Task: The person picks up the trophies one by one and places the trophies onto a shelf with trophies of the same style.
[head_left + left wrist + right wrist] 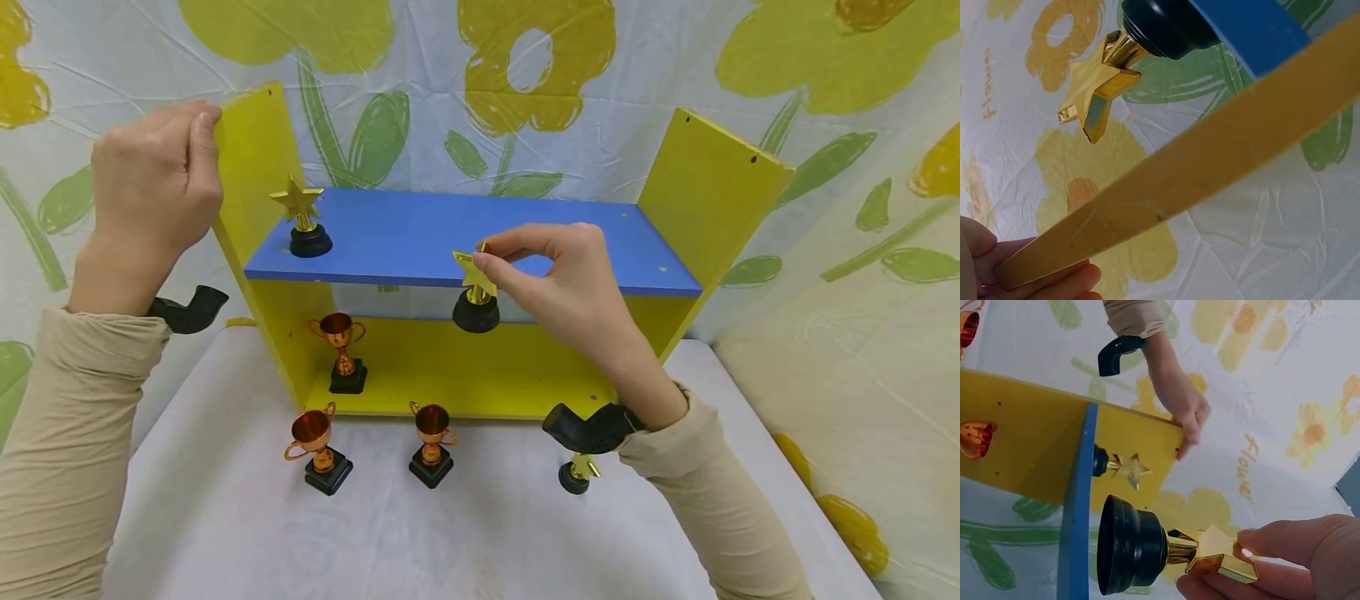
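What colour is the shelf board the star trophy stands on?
Blue; the shelf board shows best in the head view.

white table (225, 533), yellow shelf unit (480, 375), copper cups (431, 442)

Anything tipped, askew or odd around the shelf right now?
One thing: a gold star trophy on a black base beside the right wrist looks tipped on the white table, partly hidden. The copper cup trophies and the shelved star trophy stand upright.

Left hand (153, 179) raised, fingers curled in a grip, forearm in a beige sleeve (67, 433) rising from below. Right hand (566, 279) extended forward, thumb and fingertips pinched together, wrist bent slightly.
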`<action>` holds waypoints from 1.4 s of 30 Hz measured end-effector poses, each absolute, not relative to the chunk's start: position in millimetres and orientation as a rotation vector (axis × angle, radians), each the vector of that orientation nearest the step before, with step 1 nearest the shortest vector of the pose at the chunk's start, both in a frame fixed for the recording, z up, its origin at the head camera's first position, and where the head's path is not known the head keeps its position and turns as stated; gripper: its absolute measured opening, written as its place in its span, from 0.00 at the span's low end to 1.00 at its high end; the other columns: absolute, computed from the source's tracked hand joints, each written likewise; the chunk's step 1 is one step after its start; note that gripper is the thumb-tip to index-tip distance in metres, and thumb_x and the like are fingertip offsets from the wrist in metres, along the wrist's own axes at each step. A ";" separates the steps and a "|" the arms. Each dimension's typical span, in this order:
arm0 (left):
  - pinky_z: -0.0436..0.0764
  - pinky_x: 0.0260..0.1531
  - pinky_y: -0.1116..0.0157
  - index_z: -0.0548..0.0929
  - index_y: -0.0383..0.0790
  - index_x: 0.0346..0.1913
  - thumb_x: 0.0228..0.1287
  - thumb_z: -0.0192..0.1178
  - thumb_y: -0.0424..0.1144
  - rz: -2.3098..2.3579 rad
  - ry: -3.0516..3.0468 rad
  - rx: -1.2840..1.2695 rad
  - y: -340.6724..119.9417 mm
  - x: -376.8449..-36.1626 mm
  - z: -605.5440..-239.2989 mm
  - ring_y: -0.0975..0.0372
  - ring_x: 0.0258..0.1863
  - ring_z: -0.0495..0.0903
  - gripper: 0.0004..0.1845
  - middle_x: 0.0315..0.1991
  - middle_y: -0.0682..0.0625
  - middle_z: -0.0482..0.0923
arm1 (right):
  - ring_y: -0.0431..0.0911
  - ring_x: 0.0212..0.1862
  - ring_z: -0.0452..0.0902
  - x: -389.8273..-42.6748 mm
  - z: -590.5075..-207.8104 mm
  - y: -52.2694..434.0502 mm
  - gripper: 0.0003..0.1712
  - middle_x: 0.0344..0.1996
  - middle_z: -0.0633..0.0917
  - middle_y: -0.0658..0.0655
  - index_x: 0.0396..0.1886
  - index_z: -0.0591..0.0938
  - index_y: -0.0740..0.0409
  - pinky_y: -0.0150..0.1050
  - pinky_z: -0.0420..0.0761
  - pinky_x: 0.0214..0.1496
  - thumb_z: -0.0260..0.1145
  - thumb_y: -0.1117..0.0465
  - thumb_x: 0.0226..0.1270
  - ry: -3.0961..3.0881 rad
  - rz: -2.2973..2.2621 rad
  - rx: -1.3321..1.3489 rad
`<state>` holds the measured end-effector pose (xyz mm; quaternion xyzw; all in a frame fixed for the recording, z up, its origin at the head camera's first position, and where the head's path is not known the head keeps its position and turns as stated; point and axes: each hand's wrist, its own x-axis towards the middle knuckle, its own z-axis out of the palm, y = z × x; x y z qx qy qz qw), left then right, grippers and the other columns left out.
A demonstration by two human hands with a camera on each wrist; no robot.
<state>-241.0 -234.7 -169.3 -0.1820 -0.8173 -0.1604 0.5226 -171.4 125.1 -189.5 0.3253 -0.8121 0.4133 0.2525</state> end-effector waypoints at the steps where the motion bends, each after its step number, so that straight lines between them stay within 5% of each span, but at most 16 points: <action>1: 0.75 0.32 0.37 0.85 0.25 0.48 0.74 0.43 0.38 -0.384 -1.956 -0.437 -234.5 -241.1 -169.2 0.34 0.40 0.83 0.22 0.44 0.34 0.85 | 0.39 0.36 0.85 -171.6 -188.7 124.9 0.05 0.34 0.90 0.53 0.36 0.91 0.60 0.36 0.80 0.38 0.72 0.65 0.62 -2.204 1.123 0.886; 42: 0.75 0.35 0.36 0.85 0.25 0.47 0.73 0.44 0.38 -0.417 -1.934 -0.428 -233.6 -240.7 -169.9 0.37 0.44 0.83 0.21 0.45 0.36 0.85 | 0.41 0.36 0.84 -183.9 -171.4 122.5 0.07 0.36 0.90 0.55 0.38 0.91 0.60 0.36 0.77 0.40 0.71 0.63 0.63 -2.242 1.126 0.795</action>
